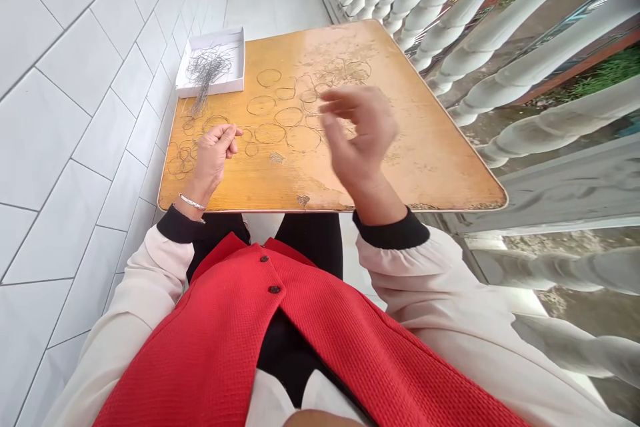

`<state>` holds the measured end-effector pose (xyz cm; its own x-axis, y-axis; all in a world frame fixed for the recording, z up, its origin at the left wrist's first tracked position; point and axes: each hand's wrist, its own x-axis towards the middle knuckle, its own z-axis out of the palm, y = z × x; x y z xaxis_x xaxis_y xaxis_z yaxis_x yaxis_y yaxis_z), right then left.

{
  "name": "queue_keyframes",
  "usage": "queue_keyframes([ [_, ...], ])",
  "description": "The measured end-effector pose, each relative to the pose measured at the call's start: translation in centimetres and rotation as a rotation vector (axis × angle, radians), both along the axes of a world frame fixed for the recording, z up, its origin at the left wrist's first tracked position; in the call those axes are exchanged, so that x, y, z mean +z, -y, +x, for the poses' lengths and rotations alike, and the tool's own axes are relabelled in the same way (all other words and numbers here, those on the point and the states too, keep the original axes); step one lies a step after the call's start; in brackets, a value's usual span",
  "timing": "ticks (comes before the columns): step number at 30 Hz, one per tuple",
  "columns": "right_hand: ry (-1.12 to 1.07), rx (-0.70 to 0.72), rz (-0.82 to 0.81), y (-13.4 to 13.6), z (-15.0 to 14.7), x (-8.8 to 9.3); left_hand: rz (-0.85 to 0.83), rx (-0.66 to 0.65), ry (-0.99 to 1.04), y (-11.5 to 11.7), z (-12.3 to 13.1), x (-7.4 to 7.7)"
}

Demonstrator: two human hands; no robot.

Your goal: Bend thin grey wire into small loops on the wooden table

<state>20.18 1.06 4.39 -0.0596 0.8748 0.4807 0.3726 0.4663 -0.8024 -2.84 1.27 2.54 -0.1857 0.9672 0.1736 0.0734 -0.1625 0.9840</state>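
My left hand (215, 150) is low over the left part of the wooden table, thumb and fingers pinched together. What they pinch is too thin to make out. My right hand (361, 137) is raised over the middle of the table, its fingers curled and smeared by motion, so I cannot tell whether it holds anything. Between and beyond the hands lie several thin wire rings (304, 138). Smaller wire loops (183, 159) overlap just left of my left hand. Behind it, a bundle of thin dark wires (209, 67) spills over the front of a white box (235, 85).
The worn wooden table (430, 177) has peeling patches on its surface. A white tiled wall (75, 113) runs close along the left. White balusters (530, 87) line the right side, with ground and plants outside them.
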Motion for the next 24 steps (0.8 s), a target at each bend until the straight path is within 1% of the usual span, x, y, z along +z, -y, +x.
queue_keyframes([
  [1, 0.102, 0.047, 0.109, 0.4, -1.1, 0.6, 0.006, -0.016, -0.009, 0.0, 0.4, 0.1],
  [2, 0.208, 0.107, 0.15, 0.5, -2.1, 0.8, 0.014, -0.037, -0.017, 0.1, 0.9, 0.2],
  [3, 0.293, 0.151, 0.146, 0.2, -2.9, 0.7, 0.023, -0.061, -0.023, 0.1, 1.2, 0.2],
  [5, 0.396, 0.212, 0.072, -1.0, -4.1, -0.1, 0.042, -0.112, -0.03, 0.1, 1.7, 0.3],
  [7, 0.385, 0.232, 0.002, -2.2, -4.4, -1.0, 0.054, -0.147, -0.035, 0.0, 1.9, 0.1],
  [10, 0.262, 0.244, -0.071, -3.0, -4.1, -2.1, 0.055, -0.158, -0.076, -0.1, 1.9, -0.3],
  [13, 0.172, 0.201, -0.09, -2.7, -3.7, -3.0, 0.063, -0.112, -0.13, 0.0, 1.8, -0.9],
  [15, 0.184, 0.142, -0.048, -2.5, -3.3, -3.8, 0.06, -0.063, -0.13, 0.3, 1.6, -1.4],
  [17, 0.245, 0.093, -0.004, -2.3, -2.6, -4.8, 0.048, -0.037, -0.123, 0.7, 1.5, -2.0],
  [19, 0.301, 0.059, 0.012, -2.0, -1.6, -5.9, 0.037, -0.041, -0.114, 1.4, 1.4, -2.7],
  [21, 0.311, 0.011, 0.028, -1.7, -0.5, -6.7, 0.019, -0.058, -0.096, 2.0, 1.6, -3.2],
  [24, 0.205, -0.061, 0.03, -1.2, 0.2, -7.4, -0.032, -0.09, -0.039, 2.7, 2.7, -3.8],
])
